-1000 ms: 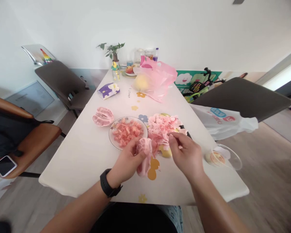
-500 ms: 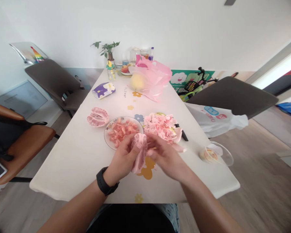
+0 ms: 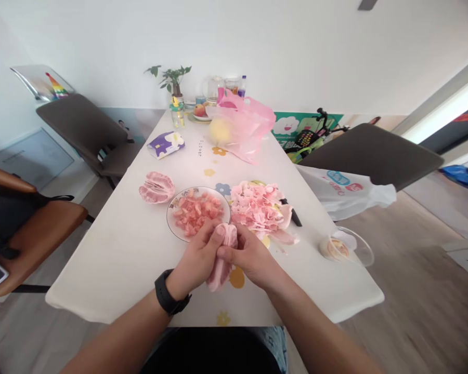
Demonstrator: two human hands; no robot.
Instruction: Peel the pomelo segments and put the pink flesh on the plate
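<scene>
Head view: a peeled, pale pink, elongated citrus wedge (image 3: 217, 276) is between both hands, nearer the wearer than a round white dark-rimmed plate (image 3: 172, 214) of coral-pink pulp pieces (image 3: 197, 208). The left hand (image 3: 195, 258) and right hand (image 3: 254, 258) both have their fingers pinching the wedge. Squeezing too hard could burst it, dripping juice on the white flower-printed tabletop (image 3: 120, 249). Beside the plate, loose scraps from a pink peel heap (image 3: 257, 202) could stray in; a black-handled knife (image 3: 296, 217), its blade hidden, could nick careless fingers.
</scene>
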